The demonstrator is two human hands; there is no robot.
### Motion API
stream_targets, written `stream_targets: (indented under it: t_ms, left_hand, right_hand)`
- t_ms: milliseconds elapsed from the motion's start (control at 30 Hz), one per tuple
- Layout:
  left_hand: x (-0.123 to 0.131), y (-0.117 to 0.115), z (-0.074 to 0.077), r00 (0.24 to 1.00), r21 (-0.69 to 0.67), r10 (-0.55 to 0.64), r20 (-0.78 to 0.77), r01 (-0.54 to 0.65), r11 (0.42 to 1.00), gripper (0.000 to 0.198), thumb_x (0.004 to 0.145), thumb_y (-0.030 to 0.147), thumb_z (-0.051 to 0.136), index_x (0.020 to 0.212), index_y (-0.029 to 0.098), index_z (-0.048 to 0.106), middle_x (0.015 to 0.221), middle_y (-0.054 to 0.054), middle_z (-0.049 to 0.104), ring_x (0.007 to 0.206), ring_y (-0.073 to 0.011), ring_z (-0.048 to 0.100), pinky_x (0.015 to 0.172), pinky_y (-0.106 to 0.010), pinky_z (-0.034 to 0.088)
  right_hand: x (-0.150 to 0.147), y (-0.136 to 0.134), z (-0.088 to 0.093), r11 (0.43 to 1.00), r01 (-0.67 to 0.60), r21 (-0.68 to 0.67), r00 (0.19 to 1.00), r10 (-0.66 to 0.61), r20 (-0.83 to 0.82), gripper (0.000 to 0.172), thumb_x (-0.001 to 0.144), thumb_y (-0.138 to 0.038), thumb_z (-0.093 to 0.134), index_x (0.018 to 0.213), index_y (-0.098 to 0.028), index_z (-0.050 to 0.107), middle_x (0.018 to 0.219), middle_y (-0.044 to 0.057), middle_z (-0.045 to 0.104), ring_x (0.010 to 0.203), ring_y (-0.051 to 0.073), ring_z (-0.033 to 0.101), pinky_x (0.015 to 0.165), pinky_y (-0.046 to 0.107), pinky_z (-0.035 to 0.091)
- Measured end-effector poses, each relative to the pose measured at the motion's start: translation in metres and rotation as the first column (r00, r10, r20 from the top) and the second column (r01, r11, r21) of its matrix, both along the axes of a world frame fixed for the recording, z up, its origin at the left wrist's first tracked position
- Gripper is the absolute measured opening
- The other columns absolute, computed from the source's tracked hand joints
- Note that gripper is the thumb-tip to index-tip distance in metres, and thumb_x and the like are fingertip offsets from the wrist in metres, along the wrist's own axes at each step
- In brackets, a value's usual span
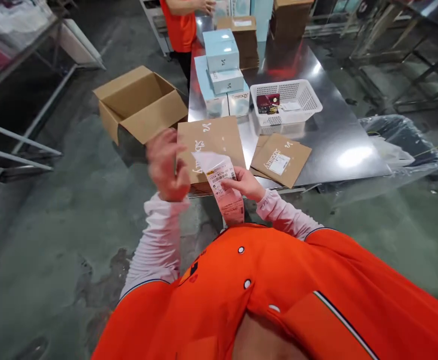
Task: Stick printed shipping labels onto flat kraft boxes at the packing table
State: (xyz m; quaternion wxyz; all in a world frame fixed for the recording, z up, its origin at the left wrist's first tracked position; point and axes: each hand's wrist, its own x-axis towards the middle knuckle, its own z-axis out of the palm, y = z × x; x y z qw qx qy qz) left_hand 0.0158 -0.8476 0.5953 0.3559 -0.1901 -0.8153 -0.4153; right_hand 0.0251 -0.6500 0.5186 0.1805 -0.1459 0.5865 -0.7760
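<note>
My right hand [246, 183] pinches a white shipping label [222, 181] with a barcode; its pinkish lower strip hangs down toward my orange vest. My left hand [166, 165] is raised beside the label's left edge, smeared by motion, so its fingers cannot be made out. Just behind the label a brown cardboard mailer [211, 137] with white lettering lies on the near corner of the steel table [331, 135]. A second brown mailer [281, 159] with a white sticker lies to its right.
An open cardboard box [139, 102] stands left of the table. Pale blue boxes [222, 65] are stacked behind the mailers, next to a white plastic basket [286, 102] holding a dark red item. Another person in orange [181, 25] stands at the table's far end. A plastic-wrapped bin [399, 145] sits at right.
</note>
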Motion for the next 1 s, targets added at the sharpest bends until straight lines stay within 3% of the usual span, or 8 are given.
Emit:
stream_targets:
  t_ms: [100,200,300,433,533,800,867,1000]
  left_hand:
    - [0.027,0.012,-0.039,0.936,0.275,-0.171,0.306,0.085,0.958,0.035,0.071,0.037,0.078,0.096,0.014,0.07,0.097,-0.009,0.073,0.096,-0.0236,0.068,0.097,-0.04,0.051]
    - [0.036,0.03,-0.07,0.769,0.628,-0.328,0.548,-0.12,0.769,0.044,0.059,0.052,0.084,0.076,0.014,0.069,0.076,-0.006,0.071,0.07,-0.0185,0.065,0.072,-0.033,0.054]
    - [0.037,0.04,-0.084,0.74,0.735,-0.373,0.56,-0.236,0.636,0.049,0.049,0.054,0.087,0.072,0.015,0.069,0.071,-0.003,0.069,0.066,-0.0153,0.061,0.069,-0.029,0.051]
    - [0.04,0.043,-0.08,0.781,0.736,-0.339,0.524,-0.215,0.642,0.042,0.058,0.052,0.083,0.071,0.015,0.068,0.073,-0.002,0.068,0.07,-0.0145,0.059,0.073,-0.026,0.049]
    - [0.042,0.045,-0.078,0.796,0.726,-0.314,0.518,-0.214,0.653,0.041,0.062,0.053,0.08,0.074,0.016,0.067,0.077,-0.003,0.069,0.073,-0.0157,0.06,0.074,-0.027,0.049]
    - [0.035,0.057,-0.092,0.837,0.676,-0.038,0.545,-0.412,0.611,0.054,0.063,0.062,0.079,0.056,0.019,0.047,0.053,0.004,0.047,0.055,-0.0102,0.044,0.056,-0.023,0.038]
    - [0.028,0.053,-0.094,0.797,0.712,-0.173,0.578,-0.39,0.583,0.048,0.055,0.055,0.087,0.067,0.017,0.06,0.065,0.001,0.062,0.063,-0.0125,0.055,0.065,-0.025,0.045]
    - [0.02,0.034,-0.109,0.51,0.745,-0.548,0.663,-0.381,0.548,0.06,0.041,0.039,0.095,0.089,0.01,0.074,0.09,-0.012,0.074,0.08,-0.0237,0.068,0.081,-0.038,0.052]
  right_hand:
    - [-0.001,-0.001,0.003,0.996,0.065,0.06,0.994,-0.059,-0.094,0.062,0.074,-0.068,0.07,0.107,-0.015,0.062,0.104,0.009,0.069,0.097,0.021,0.064,0.091,0.037,0.053]
    - [-0.004,0.002,0.011,0.901,0.308,0.305,0.919,-0.199,-0.341,0.066,0.072,-0.067,0.072,0.11,-0.015,0.06,0.108,0.012,0.065,0.1,0.024,0.061,0.09,0.04,0.052]
    - [-0.015,0.01,0.026,0.821,0.334,0.463,0.842,-0.039,-0.537,0.066,0.076,-0.061,0.073,0.122,-0.016,0.059,0.112,0.013,0.063,0.1,0.025,0.06,0.091,0.042,0.052]
    - [-0.032,0.013,0.046,0.8,0.282,0.529,0.746,0.164,-0.645,0.055,0.08,-0.058,0.07,0.12,-0.02,0.068,0.122,0.013,0.063,0.113,0.029,0.058,0.098,0.043,0.047]
    - [-0.038,0.009,0.05,0.781,0.169,0.602,0.792,0.256,-0.554,0.044,0.086,-0.058,0.064,0.096,-0.017,0.077,0.097,0.009,0.073,0.091,0.023,0.065,0.083,0.034,0.049]
    - [-0.043,0.001,0.038,0.804,0.165,0.572,0.853,0.174,-0.491,0.042,0.084,-0.057,0.066,0.086,-0.017,0.079,0.084,0.006,0.073,0.073,0.016,0.063,0.068,0.027,0.046]
    - [-0.064,-0.005,0.033,0.829,0.16,0.536,0.848,0.163,-0.505,0.038,0.08,-0.054,0.072,0.081,-0.017,0.079,0.092,0.007,0.072,0.082,0.018,0.065,0.075,0.029,0.049]
    - [-0.138,-0.028,0.018,0.753,0.295,0.588,0.854,0.068,-0.516,0.029,0.073,-0.042,0.08,0.081,-0.014,0.077,0.108,0.01,0.066,0.1,0.022,0.063,0.092,0.035,0.05]
